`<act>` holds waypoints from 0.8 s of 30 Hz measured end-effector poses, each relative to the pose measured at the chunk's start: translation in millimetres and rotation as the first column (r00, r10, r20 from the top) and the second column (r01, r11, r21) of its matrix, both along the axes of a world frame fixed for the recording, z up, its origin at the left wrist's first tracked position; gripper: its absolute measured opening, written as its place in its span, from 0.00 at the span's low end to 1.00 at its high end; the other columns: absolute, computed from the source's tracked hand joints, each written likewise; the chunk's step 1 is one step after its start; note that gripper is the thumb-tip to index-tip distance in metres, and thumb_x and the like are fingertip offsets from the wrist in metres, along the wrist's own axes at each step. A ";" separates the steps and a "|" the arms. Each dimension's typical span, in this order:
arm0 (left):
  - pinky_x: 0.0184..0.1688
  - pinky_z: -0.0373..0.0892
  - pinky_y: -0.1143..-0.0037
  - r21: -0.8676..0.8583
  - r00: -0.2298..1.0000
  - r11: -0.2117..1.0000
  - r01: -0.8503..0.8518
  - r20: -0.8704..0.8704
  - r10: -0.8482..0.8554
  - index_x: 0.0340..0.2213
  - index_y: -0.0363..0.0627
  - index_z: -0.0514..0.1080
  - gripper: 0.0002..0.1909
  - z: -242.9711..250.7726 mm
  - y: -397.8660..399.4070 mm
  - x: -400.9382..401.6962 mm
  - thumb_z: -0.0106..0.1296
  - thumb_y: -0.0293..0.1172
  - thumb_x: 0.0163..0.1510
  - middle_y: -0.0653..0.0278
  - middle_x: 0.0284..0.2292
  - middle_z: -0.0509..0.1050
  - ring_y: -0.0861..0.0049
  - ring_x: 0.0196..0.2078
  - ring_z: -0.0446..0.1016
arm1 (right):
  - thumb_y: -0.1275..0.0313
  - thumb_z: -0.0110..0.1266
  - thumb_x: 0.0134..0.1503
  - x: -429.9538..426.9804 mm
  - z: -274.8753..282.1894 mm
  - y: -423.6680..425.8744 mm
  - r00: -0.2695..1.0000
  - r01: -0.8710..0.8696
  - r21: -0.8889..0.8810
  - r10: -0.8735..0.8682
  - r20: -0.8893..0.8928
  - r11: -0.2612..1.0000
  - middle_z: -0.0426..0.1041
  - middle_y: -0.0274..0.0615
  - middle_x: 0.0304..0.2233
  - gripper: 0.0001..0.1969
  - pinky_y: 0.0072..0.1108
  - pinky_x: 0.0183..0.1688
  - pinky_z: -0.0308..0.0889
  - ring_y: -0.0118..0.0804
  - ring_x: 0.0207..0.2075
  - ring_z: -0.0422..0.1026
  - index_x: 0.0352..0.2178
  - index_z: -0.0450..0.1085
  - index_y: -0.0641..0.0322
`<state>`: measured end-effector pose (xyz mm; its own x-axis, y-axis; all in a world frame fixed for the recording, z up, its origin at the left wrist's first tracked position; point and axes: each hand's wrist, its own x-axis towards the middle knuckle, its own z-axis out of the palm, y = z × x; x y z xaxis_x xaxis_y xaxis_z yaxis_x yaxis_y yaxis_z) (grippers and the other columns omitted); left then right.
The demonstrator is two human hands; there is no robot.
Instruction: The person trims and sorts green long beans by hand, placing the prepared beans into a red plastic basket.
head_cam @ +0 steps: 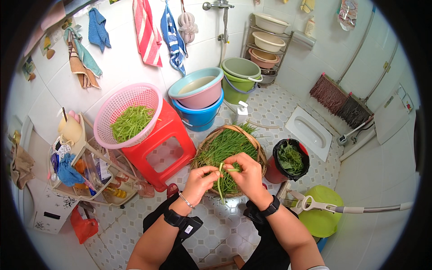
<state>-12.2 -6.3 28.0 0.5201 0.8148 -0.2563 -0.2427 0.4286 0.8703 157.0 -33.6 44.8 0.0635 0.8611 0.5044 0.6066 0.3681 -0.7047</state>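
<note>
Over a wicker basket [253, 136] heaped with thin green stalks [233, 143], my two hands meet, fingertips close together. My left hand [201, 182] pinches a pale green stem [220, 187] that hangs down between the hands. In my right hand [247, 172], thumb and fingers grip a short green stem piece [233, 170]. Whether the two pieces are still joined I cannot tell. To the left, a pink perforated basket [101, 125] holds many cut green stem pieces [132, 123]. It rests on a red plastic stool [162, 135].
Right of the wicker basket stands a bin [275, 172] lined with a black bag, with leafy scraps inside. Behind are a white pump bottle [241, 112], a blue bucket [199, 125] under stacked basins, and green buckets [233, 91]. A squat toilet [310, 130] lies far right; a cluttered shelf [98, 175] stands left.
</note>
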 end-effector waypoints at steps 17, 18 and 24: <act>0.16 0.48 0.89 0.086 0.996 0.996 0.036 -0.089 -0.028 0.30 0.36 0.71 0.07 -4.5 -0.4 2.8 0.50 0.28 0.51 0.73 0.23 0.70 0.95 0.16 0.52 | 0.69 0.53 0.52 24.1 -6.7 8.6 0.381 -0.479 -0.360 -0.179 -0.907 0.801 0.65 0.24 0.18 0.07 0.09 0.18 0.49 0.14 0.15 0.54 0.30 0.71 0.61; 0.16 0.48 0.89 0.086 0.996 0.996 0.040 -0.087 -0.032 0.30 0.36 0.71 0.07 -4.8 -0.2 2.8 0.50 0.28 0.51 0.73 0.23 0.70 0.95 0.16 0.52 | 0.68 0.52 0.53 28.1 -11.3 12.1 0.343 -0.453 -0.321 -0.170 -0.924 0.832 0.61 0.22 0.16 0.07 0.11 0.15 0.40 0.14 0.12 0.45 0.30 0.71 0.60; 0.16 0.47 0.88 0.096 0.997 0.995 -0.006 -0.070 0.013 0.30 0.37 0.71 0.07 -1.8 2.6 -1.4 0.50 0.28 0.51 0.72 0.23 0.70 0.95 0.15 0.52 | 0.74 0.42 0.56 63.4 -14.1 19.5 0.219 -0.306 -0.150 -0.084 -0.972 0.940 0.71 0.36 0.30 0.04 0.12 0.15 0.45 0.17 0.11 0.48 0.33 0.64 0.60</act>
